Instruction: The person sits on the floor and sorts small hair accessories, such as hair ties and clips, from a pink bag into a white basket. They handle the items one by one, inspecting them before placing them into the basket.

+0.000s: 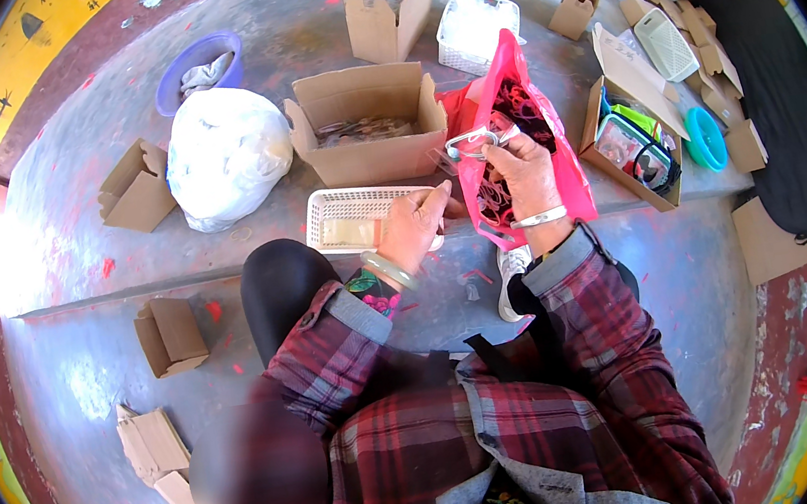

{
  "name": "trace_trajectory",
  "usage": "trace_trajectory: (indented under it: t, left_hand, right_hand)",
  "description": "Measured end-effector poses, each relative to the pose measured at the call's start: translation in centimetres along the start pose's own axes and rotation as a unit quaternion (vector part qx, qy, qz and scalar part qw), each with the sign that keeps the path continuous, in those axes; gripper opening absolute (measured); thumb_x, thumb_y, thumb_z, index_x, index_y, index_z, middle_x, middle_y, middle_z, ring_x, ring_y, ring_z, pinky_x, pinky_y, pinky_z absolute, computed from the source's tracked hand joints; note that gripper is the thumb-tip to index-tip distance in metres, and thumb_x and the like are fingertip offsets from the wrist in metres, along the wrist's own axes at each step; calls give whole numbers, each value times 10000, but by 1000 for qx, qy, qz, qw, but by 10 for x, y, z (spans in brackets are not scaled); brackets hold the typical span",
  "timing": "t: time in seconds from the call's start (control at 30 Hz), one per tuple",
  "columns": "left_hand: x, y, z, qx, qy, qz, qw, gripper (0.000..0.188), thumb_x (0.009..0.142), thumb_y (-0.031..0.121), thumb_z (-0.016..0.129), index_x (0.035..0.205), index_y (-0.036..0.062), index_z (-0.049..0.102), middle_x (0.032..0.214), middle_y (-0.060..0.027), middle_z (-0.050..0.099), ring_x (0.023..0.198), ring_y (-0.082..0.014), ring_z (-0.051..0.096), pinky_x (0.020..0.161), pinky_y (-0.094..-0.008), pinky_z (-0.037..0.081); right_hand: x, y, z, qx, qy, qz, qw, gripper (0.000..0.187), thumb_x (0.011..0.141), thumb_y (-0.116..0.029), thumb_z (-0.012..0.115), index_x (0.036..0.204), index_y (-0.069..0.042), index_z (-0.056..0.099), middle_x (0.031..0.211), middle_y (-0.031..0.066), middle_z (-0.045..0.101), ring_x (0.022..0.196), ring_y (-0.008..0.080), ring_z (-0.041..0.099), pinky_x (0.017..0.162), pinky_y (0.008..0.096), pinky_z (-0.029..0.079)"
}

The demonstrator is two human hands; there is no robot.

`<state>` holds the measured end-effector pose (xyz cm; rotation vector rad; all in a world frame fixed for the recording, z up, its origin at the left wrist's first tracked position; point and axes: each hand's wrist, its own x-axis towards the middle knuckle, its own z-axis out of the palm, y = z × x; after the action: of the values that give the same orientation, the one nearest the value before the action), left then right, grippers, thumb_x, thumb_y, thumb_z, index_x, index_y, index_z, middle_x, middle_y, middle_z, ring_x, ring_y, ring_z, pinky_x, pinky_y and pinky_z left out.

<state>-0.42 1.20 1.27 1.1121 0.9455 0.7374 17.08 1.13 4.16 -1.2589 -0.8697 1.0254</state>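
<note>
My left hand [411, 227], a pale bangle at its wrist, is closed over the right end of a white perforated plastic basket [319, 220]. Its thumb and fingers are pinched together; what they hold, if anything, I cannot make out. Flat, pale packets [353, 233] lie in the basket. My right hand [527, 176] is raised over an open pink plastic bag [571, 181], its fingers closed on a white looped item [469, 144] with a clear part hanging below. Dark red and black stringy pieces [520, 115] fill the bag.
Beyond the basket stands an open cardboard box [367, 162] of clear packets. Left of it sit a stuffed white plastic bag [229, 158] and a purple basin [170, 87]. At right are a box of mixed items [667, 194], a turquoise basket [705, 139] and several cartons. A raised floor edge [176, 284] crosses in front.
</note>
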Motion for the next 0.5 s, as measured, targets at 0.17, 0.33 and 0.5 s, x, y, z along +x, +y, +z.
trace_trajectory:
  t: [0.17, 0.33, 0.5]
  left_hand:
    - [15, -1, -8, 135, 124, 298, 937, 377, 815, 263, 642, 1023, -45, 578, 917, -123, 625, 763, -186, 597, 705, -302, 470]
    - [-3, 29, -1, -98, -71, 66, 990, 313, 844, 158, 615, 1101, -14, 562, 998, -80, 620, 846, -149, 616, 725, -261, 500]
    - [3, 12, 0, -180, -45, 18, 982, 210, 880, 94, 550, 1037, -43, 576, 975, -99, 620, 862, -161, 618, 761, -267, 526]
  right_hand:
    - [3, -12, -11, -125, -134, -23, 983, 156, 779, -42, 642, 912, 37, 652, 783, 0, 628, 690, 37, 518, 626, 206, 439]
    - [-7, -16, -12, -164, -211, 19, 964, 173, 785, -61, 650, 921, 46, 660, 766, 20, 643, 693, 51, 537, 635, 212, 453]
    - [-10, -14, -6, -156, -199, 28, 967, 178, 807, -88, 643, 928, 43, 657, 762, 17, 640, 692, 52, 533, 639, 215, 453]
